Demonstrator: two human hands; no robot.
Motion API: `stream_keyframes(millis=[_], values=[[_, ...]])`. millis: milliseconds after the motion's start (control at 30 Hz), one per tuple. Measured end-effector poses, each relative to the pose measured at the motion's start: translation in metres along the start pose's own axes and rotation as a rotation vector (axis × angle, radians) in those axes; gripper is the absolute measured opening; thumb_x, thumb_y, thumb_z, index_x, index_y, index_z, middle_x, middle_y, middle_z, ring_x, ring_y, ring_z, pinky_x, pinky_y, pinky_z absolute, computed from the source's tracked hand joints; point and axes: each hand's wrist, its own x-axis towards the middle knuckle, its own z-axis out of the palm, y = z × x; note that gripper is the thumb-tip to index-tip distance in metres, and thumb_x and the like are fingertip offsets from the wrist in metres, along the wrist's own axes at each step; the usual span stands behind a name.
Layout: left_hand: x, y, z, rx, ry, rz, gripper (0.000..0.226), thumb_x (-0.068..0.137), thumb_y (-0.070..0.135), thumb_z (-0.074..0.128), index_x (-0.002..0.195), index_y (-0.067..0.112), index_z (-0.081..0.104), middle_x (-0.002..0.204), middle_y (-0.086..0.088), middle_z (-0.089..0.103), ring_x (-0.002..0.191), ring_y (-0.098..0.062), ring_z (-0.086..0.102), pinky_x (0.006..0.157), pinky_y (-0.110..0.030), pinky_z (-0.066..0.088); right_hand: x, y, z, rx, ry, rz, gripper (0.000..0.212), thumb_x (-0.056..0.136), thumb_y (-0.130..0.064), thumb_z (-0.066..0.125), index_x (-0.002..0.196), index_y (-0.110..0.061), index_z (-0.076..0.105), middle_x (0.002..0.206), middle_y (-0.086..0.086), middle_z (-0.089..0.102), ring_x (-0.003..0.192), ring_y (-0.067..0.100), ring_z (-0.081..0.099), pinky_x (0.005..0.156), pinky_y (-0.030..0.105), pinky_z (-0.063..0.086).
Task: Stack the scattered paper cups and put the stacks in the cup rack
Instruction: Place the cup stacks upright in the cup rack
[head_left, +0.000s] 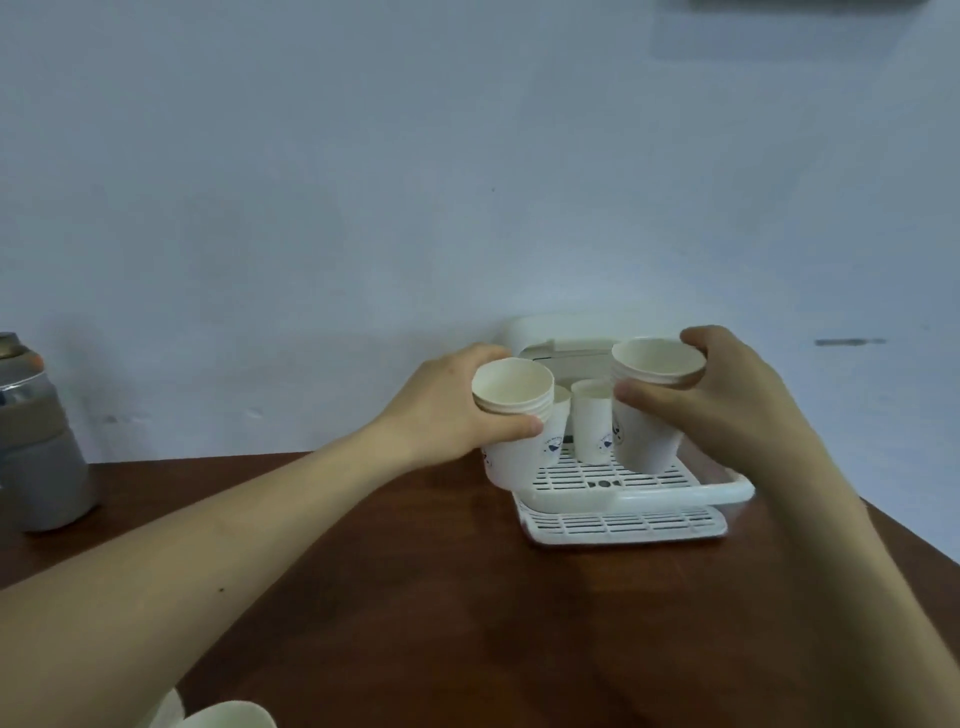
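The left hand (452, 410) grips the left stack (511, 452) of nested paper cups just under its rims, thumb in front and fingers behind. The stack is upright at the front left corner of the rack (675, 493); whether its base rests on anything I cannot tell. The right hand (727, 410) grips the right stack (649, 436) the same way, slightly tilted over the rack's slotted floor.

Between the two stacks, further back in the rack, stands an upright cup (592, 426), with a second cup (560, 410) half hidden behind the left stack. The cups are white, tapered, with small blue prints. The rack is white plastic with a rounded rim and sits on a slotted tray (623, 525).

More cups (228, 717) show at the near left edge of the dark brown wooden surface (415, 571). A grey metal flask (41, 457) stands far left.
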Motion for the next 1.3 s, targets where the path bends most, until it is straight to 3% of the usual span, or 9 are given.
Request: stream_keyframes(millis=[200, 333, 400, 533, 667, 733, 1033, 1300], values=[[0.035, 0.018, 0.047, -0.025, -0.007, 0.036, 0.077, 0.064, 0.05, 0.088, 0.13, 0.029, 0.057, 0.115, 0.011, 0.068, 0.096, -0.011, 0.063, 0.084, -0.026, 0.05, 0.014, 0.025, -0.015, 0.001, 0.167, 0.096, 0.072, 0.073, -0.048, 0.079, 0.129, -0.011, 0.054, 0.118, 0.003, 0.063, 0.117, 0.029, 0.055, 0.076, 0.034, 0.04], [0.053, 0.026, 0.08, 0.015, 0.029, 0.109, 0.076, 0.065, 0.044, 0.089, 0.13, 0.021, 0.056, 0.124, 0.005, 0.06, 0.116, -0.012, 0.053, 0.09, -0.023, 0.039, 0.018, 0.041, -0.017, -0.004, 0.208, 0.162, 0.07, 0.071, -0.048, 0.078, 0.126, -0.01, 0.055, 0.114, 0.003, 0.063, 0.117, 0.031, 0.054, 0.077, 0.037, 0.046], [0.061, 0.028, 0.097, 0.039, 0.033, 0.133, 0.076, 0.065, 0.044, 0.088, 0.129, 0.019, 0.055, 0.127, 0.003, 0.058, 0.115, -0.011, 0.049, 0.089, -0.022, 0.033, 0.019, 0.049, -0.018, -0.009, 0.222, 0.202, 0.07, 0.071, -0.048, 0.077, 0.125, -0.01, 0.054, 0.113, 0.003, 0.062, 0.117, 0.032, 0.053, 0.078, 0.039, 0.047], [0.076, 0.033, 0.123, 0.066, -0.021, 0.179, 0.075, 0.07, 0.04, 0.085, 0.133, 0.018, 0.051, 0.131, 0.001, 0.055, 0.118, -0.017, 0.052, 0.092, -0.028, 0.04, 0.019, 0.053, -0.02, -0.01, 0.286, 0.245, 0.071, 0.064, -0.052, 0.073, 0.12, -0.011, 0.055, 0.109, 0.003, 0.063, 0.113, 0.033, 0.056, 0.078, 0.041, 0.051], [0.094, 0.038, 0.146, 0.162, -0.053, 0.26, 0.077, 0.072, 0.047, 0.077, 0.137, 0.017, 0.047, 0.136, -0.002, 0.055, 0.124, -0.024, 0.053, 0.101, -0.043, 0.045, 0.018, 0.052, -0.022, -0.005, 0.357, 0.242, 0.083, 0.063, -0.054, 0.069, 0.131, -0.01, 0.052, 0.119, 0.006, 0.064, 0.117, 0.033, 0.056, 0.09, 0.048, 0.053], [0.106, 0.039, 0.157, 0.237, -0.053, 0.273, 0.076, 0.072, 0.055, 0.072, 0.136, 0.021, 0.047, 0.136, 0.001, 0.056, 0.126, -0.024, 0.051, 0.101, -0.044, 0.042, 0.018, 0.053, -0.025, -0.011, 0.388, 0.234, 0.083, 0.067, -0.052, 0.072, 0.135, -0.009, 0.049, 0.123, 0.007, 0.063, 0.12, 0.033, 0.054, 0.093, 0.049, 0.051], [0.143, 0.033, 0.2, 0.428, -0.009, 0.19, 0.08, 0.062, 0.076, 0.065, 0.123, 0.024, 0.056, 0.12, 0.0, 0.069, 0.116, -0.026, 0.058, 0.095, -0.043, 0.039, 0.023, 0.062, -0.023, -0.043, 0.396, 0.222, 0.075, 0.076, -0.046, 0.075, 0.134, -0.008, 0.047, 0.125, 0.007, 0.059, 0.122, 0.032, 0.05, 0.096, 0.051, 0.049], [0.159, 0.027, 0.218, 0.48, -0.044, 0.047, 0.077, 0.066, 0.077, 0.059, 0.122, 0.026, 0.056, 0.117, -0.002, 0.069, 0.119, -0.026, 0.053, 0.099, -0.048, 0.036, 0.024, 0.06, -0.015, -0.05, 0.381, 0.197, 0.073, 0.076, -0.046, 0.074, 0.133, -0.009, 0.047, 0.125, 0.007, 0.058, 0.123, 0.031, 0.051, 0.097, 0.05, 0.049]])
